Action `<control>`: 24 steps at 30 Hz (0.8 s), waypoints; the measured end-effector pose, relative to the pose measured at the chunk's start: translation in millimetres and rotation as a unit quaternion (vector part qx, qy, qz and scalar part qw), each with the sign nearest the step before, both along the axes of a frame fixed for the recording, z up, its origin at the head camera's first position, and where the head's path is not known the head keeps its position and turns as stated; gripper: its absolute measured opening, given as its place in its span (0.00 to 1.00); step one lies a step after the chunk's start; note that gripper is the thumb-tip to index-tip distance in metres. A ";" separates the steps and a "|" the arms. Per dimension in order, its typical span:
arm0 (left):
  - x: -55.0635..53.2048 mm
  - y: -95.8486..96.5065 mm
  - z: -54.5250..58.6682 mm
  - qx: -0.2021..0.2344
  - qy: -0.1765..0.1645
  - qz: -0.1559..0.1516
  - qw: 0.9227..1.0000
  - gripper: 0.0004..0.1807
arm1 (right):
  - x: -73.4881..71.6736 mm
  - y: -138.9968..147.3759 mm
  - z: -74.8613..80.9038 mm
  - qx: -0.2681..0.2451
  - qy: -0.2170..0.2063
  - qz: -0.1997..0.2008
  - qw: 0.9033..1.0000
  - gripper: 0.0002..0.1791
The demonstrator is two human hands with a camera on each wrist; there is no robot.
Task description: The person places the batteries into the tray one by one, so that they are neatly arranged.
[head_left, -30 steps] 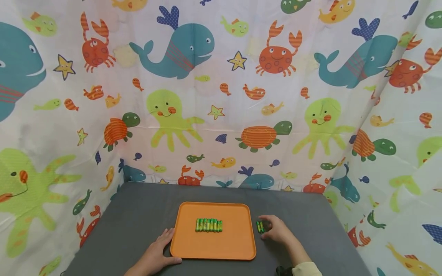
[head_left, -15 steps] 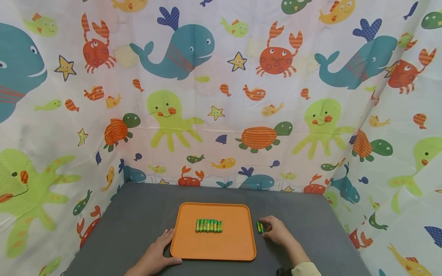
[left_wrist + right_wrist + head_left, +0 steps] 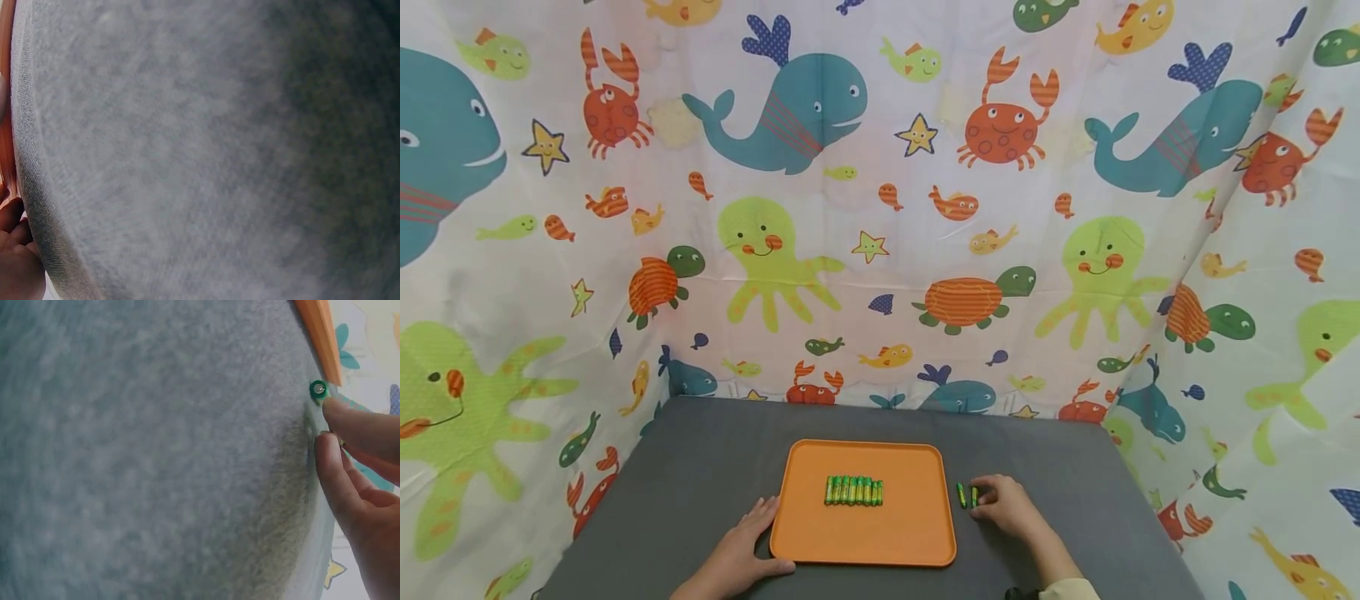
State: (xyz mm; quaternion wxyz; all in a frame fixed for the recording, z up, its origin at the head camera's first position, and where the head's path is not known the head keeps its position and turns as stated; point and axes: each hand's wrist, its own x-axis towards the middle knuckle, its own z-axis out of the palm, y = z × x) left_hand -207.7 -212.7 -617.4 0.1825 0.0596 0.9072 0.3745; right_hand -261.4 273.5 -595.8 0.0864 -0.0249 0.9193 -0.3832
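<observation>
In the head view an orange tray (image 3: 865, 537) bears a row of several green-and-yellow batteries (image 3: 853, 491), lying side by side. My left hand (image 3: 741, 546) rests against the tray's left side, fingers extended along the edge and thumb at the near left corner. To the right of the tray, one battery (image 3: 961, 496) lies on the table, its end (image 3: 319, 389) visible in the right wrist view. My right hand (image 3: 1006, 505) pinches another battery (image 3: 975, 497) between thumb and fingers, a small gap from the first. In the right wrist view the fingers mostly hide it.
A grey cloth-covered table (image 3: 715, 450) lies under everything. A white curtain (image 3: 865, 333) printed with sea animals stands along its back and both sides.
The two batteries right of the tray stood close together. My right hand has shifted slightly right with one of them, opening a gap. My left hand and the tray have stayed still.
</observation>
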 end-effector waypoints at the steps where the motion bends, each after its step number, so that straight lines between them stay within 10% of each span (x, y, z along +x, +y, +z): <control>1: 0.0 0.2 0.6 -0.001 0.000 0.001 1.000 0.64 | -0.3 0.3 0.7 -0.007 0.000 0.004 1.000 0.26; 24: -2.3 -3.8 -5.6 -0.005 0.003 -0.007 1.000 0.64 | -1.6 -48.7 31.2 -0.072 0.048 0.029 0.996 0.28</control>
